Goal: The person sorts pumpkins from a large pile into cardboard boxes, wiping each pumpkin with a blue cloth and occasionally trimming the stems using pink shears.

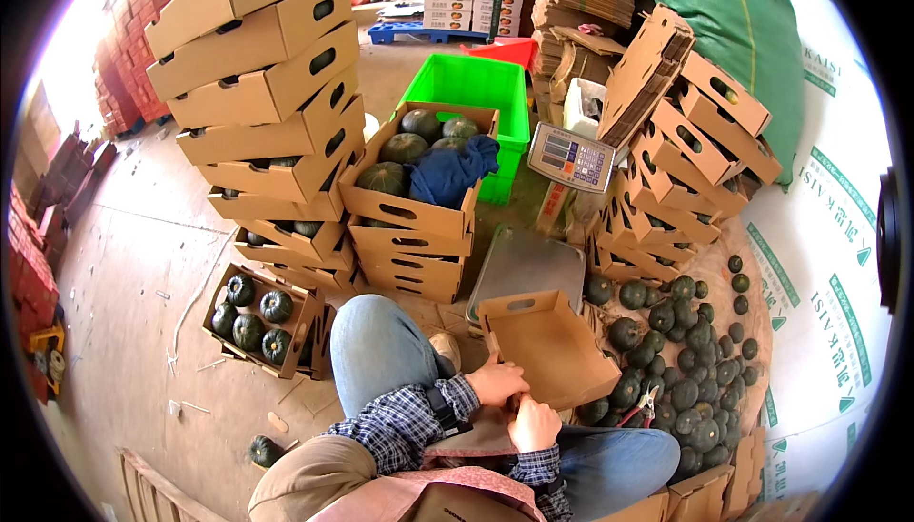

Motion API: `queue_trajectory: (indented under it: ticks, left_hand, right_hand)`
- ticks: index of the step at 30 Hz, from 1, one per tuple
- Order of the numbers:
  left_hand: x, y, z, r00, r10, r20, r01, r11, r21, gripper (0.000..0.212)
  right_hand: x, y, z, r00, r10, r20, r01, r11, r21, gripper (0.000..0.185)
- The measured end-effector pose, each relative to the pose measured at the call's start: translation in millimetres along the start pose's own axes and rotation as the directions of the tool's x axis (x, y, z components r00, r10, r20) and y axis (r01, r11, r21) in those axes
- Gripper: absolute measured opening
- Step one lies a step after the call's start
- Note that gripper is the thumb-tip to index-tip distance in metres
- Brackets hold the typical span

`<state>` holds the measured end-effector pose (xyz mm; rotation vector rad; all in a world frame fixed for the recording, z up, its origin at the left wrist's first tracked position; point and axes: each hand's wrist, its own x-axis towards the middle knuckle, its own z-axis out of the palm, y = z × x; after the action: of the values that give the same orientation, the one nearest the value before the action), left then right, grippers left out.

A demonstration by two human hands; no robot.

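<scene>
My left hand [498, 381] and my right hand [535, 423] are close together at the near edge of an open cardboard box [550, 351]. Both hold its near wall, fingers curled over the cardboard; what the fingertips do is hidden. The bare brown bottom of the box shows, and its far wall has a hand slot. Tilted, it rests by my right knee against the platform of a bench scale [532, 265]. Right of the box lies a heap of dark green squashes [685, 372]. A pair of red-handled pruning shears [643, 408] lies on the heap.
Tall stacks of cardboard boxes [264, 94] stand left and right [678, 165]. Ahead is a box of squashes with a blue cloth [453, 172], before a green plastic crate [468, 79]. A small squash-filled box [260, 318] and a loose squash [265, 451] lie left.
</scene>
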<state>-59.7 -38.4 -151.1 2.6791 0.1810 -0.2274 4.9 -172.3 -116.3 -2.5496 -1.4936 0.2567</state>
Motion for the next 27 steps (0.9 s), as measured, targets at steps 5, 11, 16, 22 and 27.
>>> queue_trajectory:
  ticks: [5, 11, 16, 22, 27]
  left_hand:
    - [-3.0, -0.4, -2.3, 0.995, 0.025, -0.095, -0.024, 1.000, 0.016, 0.036]
    - [-4.2, 1.7, -7.5, 0.995, 0.012, -0.094, -0.011, 1.000, 0.004, 0.047]
    - [-5.0, 0.3, -6.8, 0.987, 0.042, -0.155, -0.047, 0.998, -0.029, 0.042]
    - [-3.4, 1.9, -8.3, 0.999, -0.028, -0.034, 0.028, 1.000, 0.008, 0.043]
    - [-2.5, -0.4, -3.2, 1.000, -0.014, -0.008, 0.015, 1.000, 0.016, 0.038]
  right_hand:
    - [0.0, -1.1, 0.7, 1.000, 0.005, -0.018, -0.004, 0.999, 0.044, 0.017]
    - [-0.1, -1.6, -0.9, 0.999, 0.053, -0.010, -0.052, 0.999, 0.015, 0.022]
    - [-0.2, -2.7, -3.3, 0.999, 0.049, -0.018, -0.049, 0.999, 0.021, 0.021]
    - [0.0, -4.4, -4.3, 1.000, 0.029, -0.001, -0.029, 1.000, 0.000, 0.019]
    - [-1.1, 0.4, 4.0, 1.000, 0.000, -0.008, 0.000, 1.000, 0.013, 0.018]
